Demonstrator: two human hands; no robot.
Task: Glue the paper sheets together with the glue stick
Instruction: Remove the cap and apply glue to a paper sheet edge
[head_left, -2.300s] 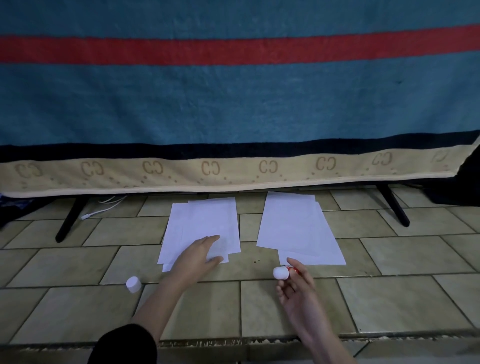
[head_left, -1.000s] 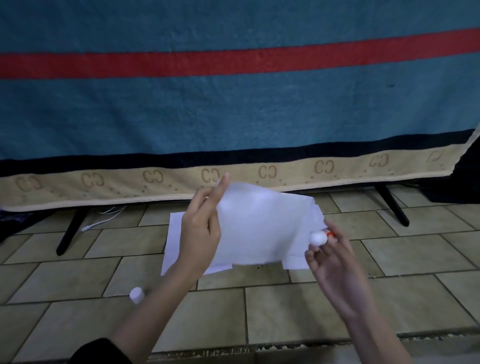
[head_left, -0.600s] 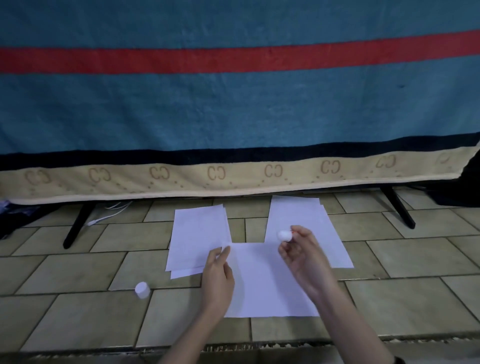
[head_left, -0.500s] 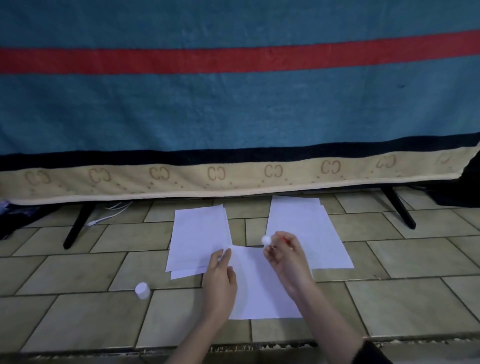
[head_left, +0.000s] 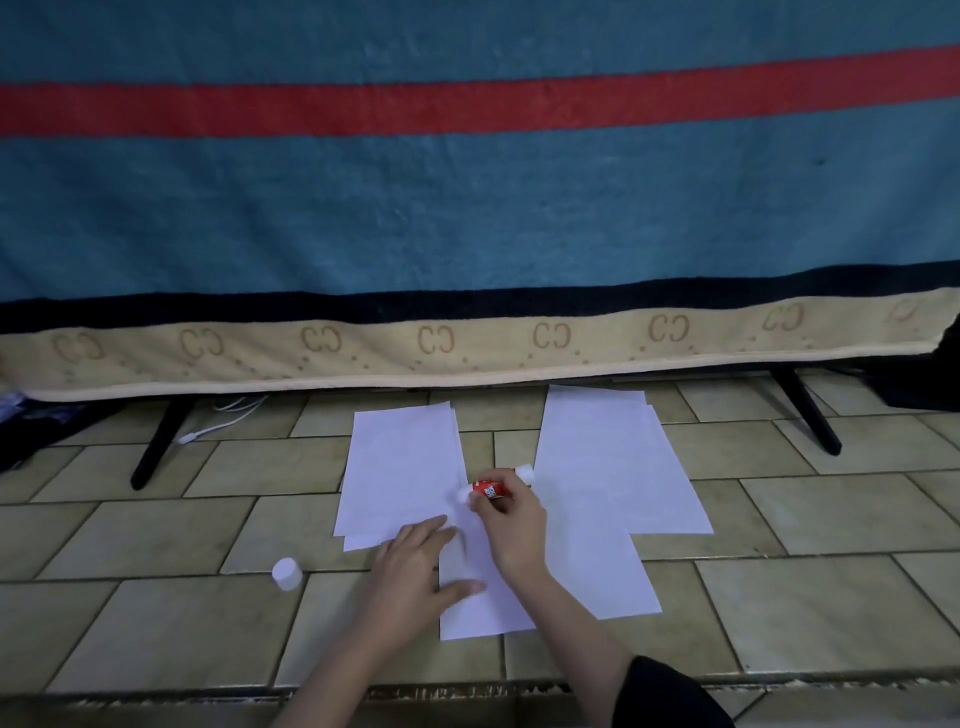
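Note:
A single white sheet (head_left: 587, 577) lies on the tiled floor in front of me. My left hand (head_left: 415, 566) presses flat on its left edge, fingers spread. My right hand (head_left: 511, 525) grips a red glue stick (head_left: 491, 488), its white tip down on the sheet's upper left corner. Behind it lie two piles of white paper, a left pile (head_left: 402, 467) and a right pile (head_left: 613, 462). The glue stick's white cap (head_left: 287, 573) stands on the floor to the left.
A blue blanket with a red stripe (head_left: 467, 208) hangs across the back over a frame with black legs (head_left: 156, 447) (head_left: 810, 415). A white cable (head_left: 223, 415) lies under it at left. A floor step edge (head_left: 467, 691) runs close to me.
My left hand lifted a sheet off the left pile and laid it on the floor in front. My right hand brought the glue stick down onto its upper left corner.

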